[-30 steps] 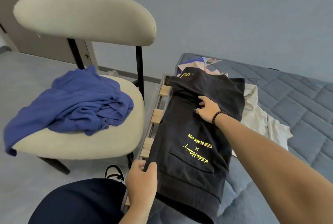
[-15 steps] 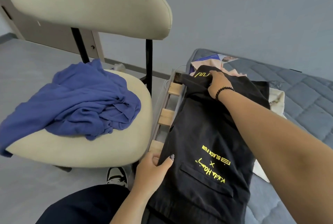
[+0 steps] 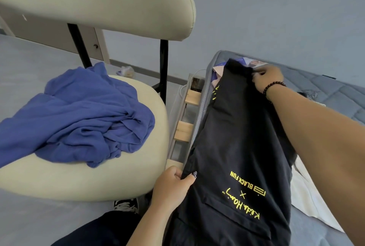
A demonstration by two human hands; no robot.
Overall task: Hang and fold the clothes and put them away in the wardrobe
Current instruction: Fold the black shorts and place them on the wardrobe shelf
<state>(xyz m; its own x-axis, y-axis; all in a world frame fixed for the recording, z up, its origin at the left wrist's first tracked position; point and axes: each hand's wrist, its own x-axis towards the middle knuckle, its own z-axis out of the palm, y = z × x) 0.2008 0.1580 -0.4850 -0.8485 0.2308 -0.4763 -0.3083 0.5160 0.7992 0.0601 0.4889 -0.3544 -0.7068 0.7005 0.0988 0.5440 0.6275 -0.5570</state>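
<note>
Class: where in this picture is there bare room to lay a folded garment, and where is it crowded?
Free: the chair seat in front of the blue garment, and the quilted mattress beyond the right hand. Crowded: the mattress's near edge, under the black garment held by the left hand.

— What colour is the garment (image 3: 237,137) laid out along the bed?

— Black, with yellow print: block lettering, a cross, a handwritten-style line, and a small yellow striped rectangle.

— And the heap on the chair (image 3: 98,178)?

— The crumpled cloth (image 3: 79,115) is a plain blue (leaning towards violet). The chair's seat and backrest are cream, its posts black.

— The mattress (image 3: 333,95)?

— Grey-blue, quilted in a diamond pattern. A white cloth (image 3: 310,196) lies on it beside the black garment.

— Anything else?

— Pale wooden slats (image 3: 184,132) at the bed's edge, a dark beaded bracelet (image 3: 273,85) on the right wrist, dark polish on the left thumbnail, and a grey-blue wall (image 3: 276,8).
</note>
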